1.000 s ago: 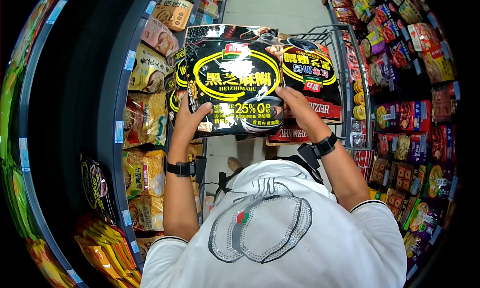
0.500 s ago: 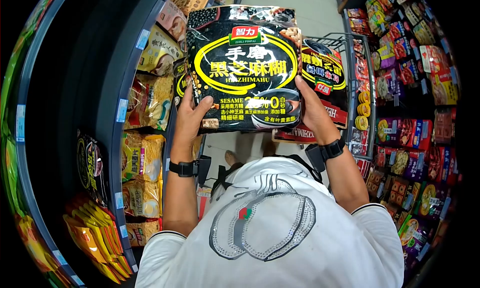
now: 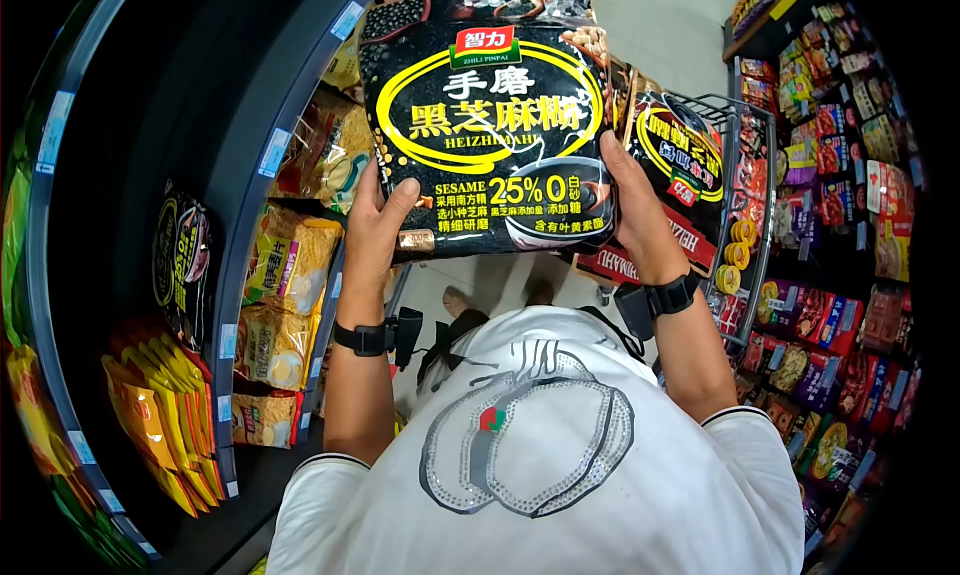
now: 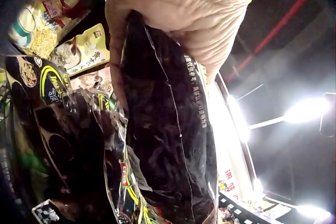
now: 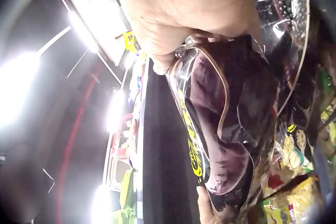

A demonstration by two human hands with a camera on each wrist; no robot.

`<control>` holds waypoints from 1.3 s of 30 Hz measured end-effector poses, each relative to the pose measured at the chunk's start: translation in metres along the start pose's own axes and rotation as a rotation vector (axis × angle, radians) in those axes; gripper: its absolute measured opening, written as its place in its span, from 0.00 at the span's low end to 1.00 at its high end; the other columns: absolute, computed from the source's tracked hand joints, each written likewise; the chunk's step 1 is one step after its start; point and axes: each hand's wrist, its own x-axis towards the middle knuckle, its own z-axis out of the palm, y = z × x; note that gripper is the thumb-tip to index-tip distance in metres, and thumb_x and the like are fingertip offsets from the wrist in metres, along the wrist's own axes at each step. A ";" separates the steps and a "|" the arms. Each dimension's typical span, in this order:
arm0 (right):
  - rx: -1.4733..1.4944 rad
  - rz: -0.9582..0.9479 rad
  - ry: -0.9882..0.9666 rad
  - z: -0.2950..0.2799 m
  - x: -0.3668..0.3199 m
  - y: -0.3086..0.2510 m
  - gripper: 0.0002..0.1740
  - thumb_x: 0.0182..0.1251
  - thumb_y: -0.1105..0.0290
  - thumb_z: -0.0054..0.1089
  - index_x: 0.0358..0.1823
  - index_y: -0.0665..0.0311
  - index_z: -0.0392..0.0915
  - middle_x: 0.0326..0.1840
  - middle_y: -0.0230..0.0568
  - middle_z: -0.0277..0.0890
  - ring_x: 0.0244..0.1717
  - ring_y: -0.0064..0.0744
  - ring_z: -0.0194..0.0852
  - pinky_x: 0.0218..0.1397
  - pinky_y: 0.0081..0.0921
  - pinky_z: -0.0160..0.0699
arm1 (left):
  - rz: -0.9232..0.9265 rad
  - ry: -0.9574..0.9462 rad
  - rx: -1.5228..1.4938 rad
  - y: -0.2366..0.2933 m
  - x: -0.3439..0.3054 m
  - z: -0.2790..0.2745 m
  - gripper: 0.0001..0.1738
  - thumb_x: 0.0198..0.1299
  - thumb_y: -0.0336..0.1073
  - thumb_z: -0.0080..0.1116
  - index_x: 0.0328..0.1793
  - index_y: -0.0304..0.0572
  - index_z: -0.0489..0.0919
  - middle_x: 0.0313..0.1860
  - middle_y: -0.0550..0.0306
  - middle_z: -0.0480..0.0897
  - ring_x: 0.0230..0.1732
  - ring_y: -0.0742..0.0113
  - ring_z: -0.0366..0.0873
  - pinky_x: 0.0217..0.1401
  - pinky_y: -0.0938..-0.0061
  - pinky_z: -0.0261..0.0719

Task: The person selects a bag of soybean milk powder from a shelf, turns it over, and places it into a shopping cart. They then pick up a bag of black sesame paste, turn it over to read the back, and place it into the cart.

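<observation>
A large black bag of black sesame paste [image 3: 480,175] with a yellow oval and white lettering is held up in front of the chest, its printed front towards the head camera. My left hand [image 3: 372,225] grips its lower left edge, thumb on the front and the other fingers behind. On the opposite edge my right hand [image 3: 642,215] holds the bag, thumb along the front rim. In the left wrist view the bag's dark side panel [image 4: 168,124] runs down from the palm. The right wrist view shows the glossy side [image 5: 220,124] below that hand.
Behind the bag to the right stands a wire shopping cart [image 3: 765,235] with similar black bags [image 3: 680,155] in it. A left shelf carries cereal bags [image 3: 285,260], several yellow packets [image 3: 165,415] and an upright black bag [image 3: 182,265]. Packaged snacks [image 3: 815,325] fill the right shelves.
The sesame paste bag has risen a little in the head view and its front glare has shrunk. The view has shifted, so the cart sits farther right. Both hands keep their hold.
</observation>
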 end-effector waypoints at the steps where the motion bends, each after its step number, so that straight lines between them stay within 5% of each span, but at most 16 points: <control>1: -0.006 -0.006 0.000 0.006 0.000 0.000 0.32 0.80 0.47 0.53 0.70 0.67 0.71 0.63 0.46 0.81 0.57 0.31 0.85 0.60 0.28 0.85 | 0.013 0.007 0.001 -0.001 -0.002 -0.003 0.35 0.70 0.43 0.65 0.76 0.29 0.66 0.65 0.49 0.78 0.63 0.66 0.77 0.68 0.72 0.74; 8: -0.053 -0.042 0.057 0.039 0.002 0.005 0.28 0.79 0.49 0.57 0.63 0.67 0.75 0.55 0.42 0.84 0.49 0.27 0.87 0.52 0.25 0.88 | 0.072 0.009 -0.007 0.001 -0.005 -0.034 0.36 0.72 0.50 0.62 0.75 0.31 0.67 0.66 0.47 0.78 0.64 0.65 0.76 0.69 0.71 0.72; 12: -0.056 -0.064 0.048 0.052 0.002 0.008 0.26 0.79 0.50 0.57 0.62 0.66 0.76 0.54 0.41 0.84 0.48 0.27 0.87 0.51 0.25 0.88 | 0.089 0.001 0.001 0.005 -0.005 -0.045 0.37 0.71 0.51 0.63 0.76 0.32 0.67 0.60 0.50 0.81 0.55 0.69 0.82 0.56 0.76 0.82; 20: -0.064 -0.106 0.051 0.073 0.002 0.014 0.29 0.82 0.50 0.52 0.66 0.69 0.73 0.56 0.46 0.85 0.46 0.29 0.89 0.47 0.24 0.91 | 0.110 -0.002 0.019 0.016 -0.003 -0.059 0.36 0.72 0.51 0.62 0.75 0.33 0.68 0.60 0.52 0.82 0.56 0.70 0.81 0.59 0.77 0.80; 23: -0.083 -0.101 0.067 0.077 0.000 0.013 0.29 0.81 0.49 0.53 0.66 0.69 0.73 0.56 0.47 0.84 0.46 0.29 0.89 0.46 0.24 0.91 | 0.036 -0.019 -0.028 0.029 -0.009 -0.059 0.37 0.73 0.48 0.61 0.78 0.31 0.65 0.67 0.49 0.78 0.65 0.66 0.75 0.70 0.72 0.70; 31: -0.083 -0.090 0.059 0.081 0.006 0.018 0.27 0.81 0.50 0.54 0.65 0.66 0.76 0.57 0.40 0.84 0.51 0.27 0.87 0.53 0.25 0.87 | 0.063 -0.062 -0.060 0.035 -0.019 -0.068 0.38 0.70 0.42 0.63 0.79 0.30 0.62 0.66 0.48 0.77 0.64 0.66 0.76 0.69 0.71 0.73; 39: -0.096 -0.095 0.049 0.098 0.013 0.030 0.29 0.80 0.49 0.54 0.66 0.68 0.74 0.58 0.44 0.84 0.49 0.29 0.88 0.51 0.24 0.88 | -0.015 -0.153 0.011 0.051 -0.024 -0.091 0.44 0.64 0.36 0.63 0.81 0.28 0.56 0.67 0.47 0.76 0.65 0.67 0.75 0.71 0.71 0.71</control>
